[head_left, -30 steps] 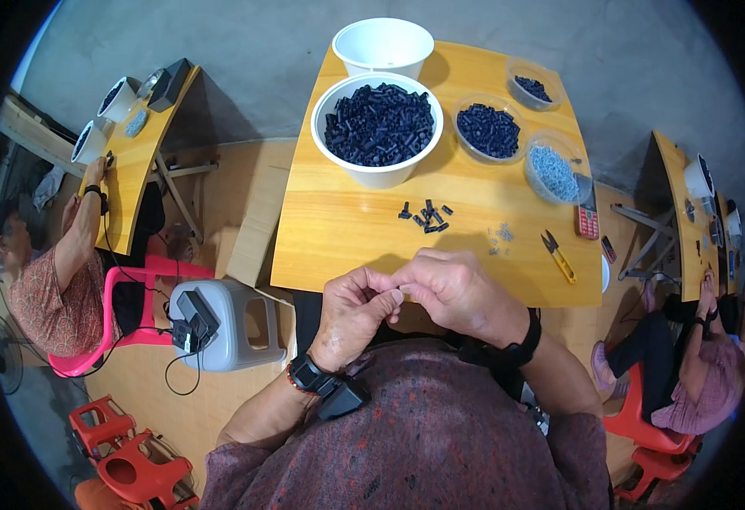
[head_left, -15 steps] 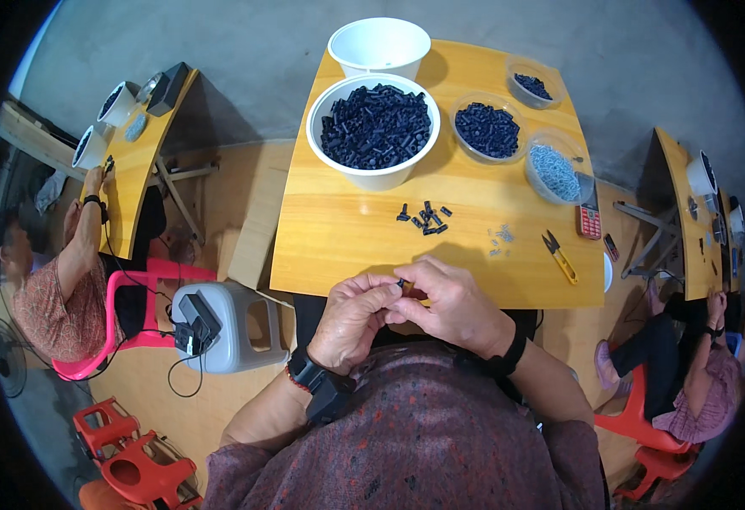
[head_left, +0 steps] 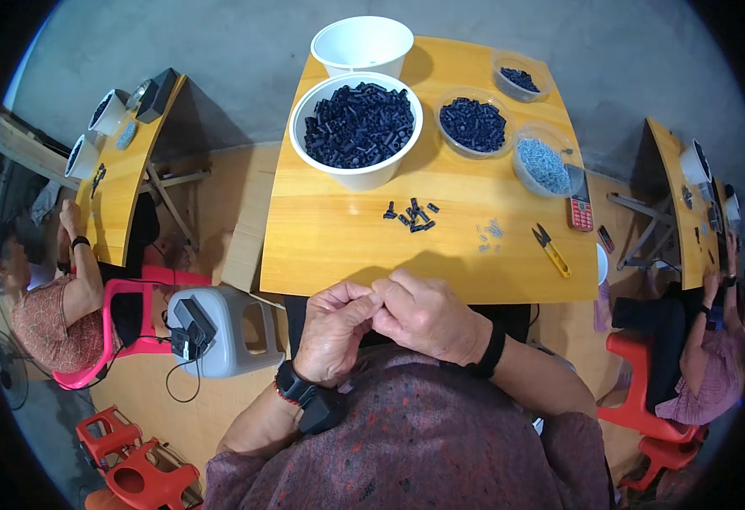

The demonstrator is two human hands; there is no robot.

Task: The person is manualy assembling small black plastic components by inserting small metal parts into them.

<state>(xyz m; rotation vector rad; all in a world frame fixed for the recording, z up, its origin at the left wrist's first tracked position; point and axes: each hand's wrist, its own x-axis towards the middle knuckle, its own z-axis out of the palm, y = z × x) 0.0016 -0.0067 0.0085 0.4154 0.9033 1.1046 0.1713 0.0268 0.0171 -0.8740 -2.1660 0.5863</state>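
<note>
My left hand [head_left: 332, 333] and my right hand [head_left: 428, 316] meet in front of the table's near edge, thumbs and fingers pinched together. Their fingers cover whatever lies between them; a small black plastic part showed there half a second ago. Beyond them on the yellow wooden table [head_left: 330, 255] lies a loose group of small black plastic parts [head_left: 412, 215]. To its right is a little scatter of tiny silvery pieces [head_left: 491, 229]. Yellow-handled thread snips [head_left: 553, 252] rest farther right, blades slightly apart.
A white bowl heaped with black parts [head_left: 298, 127] stands at the left, another white bowl [head_left: 321, 55] behind it. Clear tubs hold black parts [head_left: 473, 125], more black parts [head_left: 520, 81] and silvery pieces [head_left: 544, 166]. A red-keyed phone [head_left: 580, 212] lies rightmost. People sit at side tables.
Both hands have shifted slightly left and down in view, and the fingers now hide the black part that showed between them. The table has slid slightly left in view.
</note>
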